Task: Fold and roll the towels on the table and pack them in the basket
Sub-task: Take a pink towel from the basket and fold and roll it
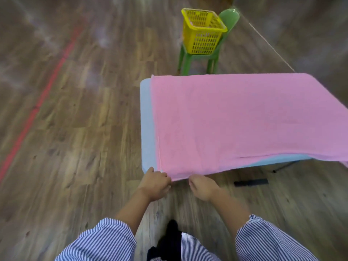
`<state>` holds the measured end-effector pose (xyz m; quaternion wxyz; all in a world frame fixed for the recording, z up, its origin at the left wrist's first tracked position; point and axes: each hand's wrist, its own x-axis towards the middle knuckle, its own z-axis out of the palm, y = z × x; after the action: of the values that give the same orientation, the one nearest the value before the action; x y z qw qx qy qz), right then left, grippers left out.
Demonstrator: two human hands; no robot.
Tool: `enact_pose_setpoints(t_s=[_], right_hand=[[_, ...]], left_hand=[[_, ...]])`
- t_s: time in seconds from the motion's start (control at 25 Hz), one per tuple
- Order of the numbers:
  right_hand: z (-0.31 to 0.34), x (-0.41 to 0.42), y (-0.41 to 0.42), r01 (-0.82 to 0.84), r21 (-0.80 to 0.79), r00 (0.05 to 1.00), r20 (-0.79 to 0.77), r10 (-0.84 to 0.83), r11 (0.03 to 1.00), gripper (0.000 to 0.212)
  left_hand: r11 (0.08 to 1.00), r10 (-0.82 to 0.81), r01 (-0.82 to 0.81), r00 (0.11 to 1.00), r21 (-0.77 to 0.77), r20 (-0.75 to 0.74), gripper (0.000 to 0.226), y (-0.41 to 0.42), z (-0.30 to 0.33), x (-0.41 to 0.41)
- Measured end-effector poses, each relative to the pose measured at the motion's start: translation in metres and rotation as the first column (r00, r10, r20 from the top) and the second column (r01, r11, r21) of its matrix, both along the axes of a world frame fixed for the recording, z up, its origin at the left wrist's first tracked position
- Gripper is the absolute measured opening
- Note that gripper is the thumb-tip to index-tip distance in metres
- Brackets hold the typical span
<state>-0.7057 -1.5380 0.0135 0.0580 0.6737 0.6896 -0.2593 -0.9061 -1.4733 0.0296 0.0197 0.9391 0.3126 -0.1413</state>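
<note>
At the table's (146, 125) near left corner both hands pinch the pink towel's (235, 119) hanging edge — left hand (156, 180) at the corner, right hand (202, 186) just beside it, fingers curled. Towel lies spread flat over the tabletop. Beyond, well apart, a yellow basket (203, 32) sits on a green chair (224, 34) — bare wood floor (75, 110) lies left.

Soft, even light fills the room; the floor (75, 110) left of the basket (203, 32) smears with motion blur and pale glare.

A single head-worn view looks steeply down and forward over the table's (146, 119) near corner.
</note>
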Motion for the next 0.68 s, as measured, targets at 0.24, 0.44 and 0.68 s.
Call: enact_pose_setpoints(t_s=[0.24,0.44,0.68], right_hand=[[0.016,-0.020,0.060,0.134,0.218,0.988,0.047,-0.147,0.967,0.021],[0.006,-0.028,0.148,0.185,0.345,0.972,0.072,-0.222,0.920,0.021],[-0.006,-0.016,0.226,0.266,0.451,0.937,0.085,-0.338,0.852,0.026]], left_hand=[[0.996,0.053,-0.065,0.984,0.067,0.172,0.039,0.075,0.020,-0.013],[0.994,0.074,-0.081,0.994,0.074,0.085,0.024,0.163,0.030,-0.025],[0.995,0.056,-0.061,0.997,0.085,0.061,0.025,0.285,0.041,-0.022]])
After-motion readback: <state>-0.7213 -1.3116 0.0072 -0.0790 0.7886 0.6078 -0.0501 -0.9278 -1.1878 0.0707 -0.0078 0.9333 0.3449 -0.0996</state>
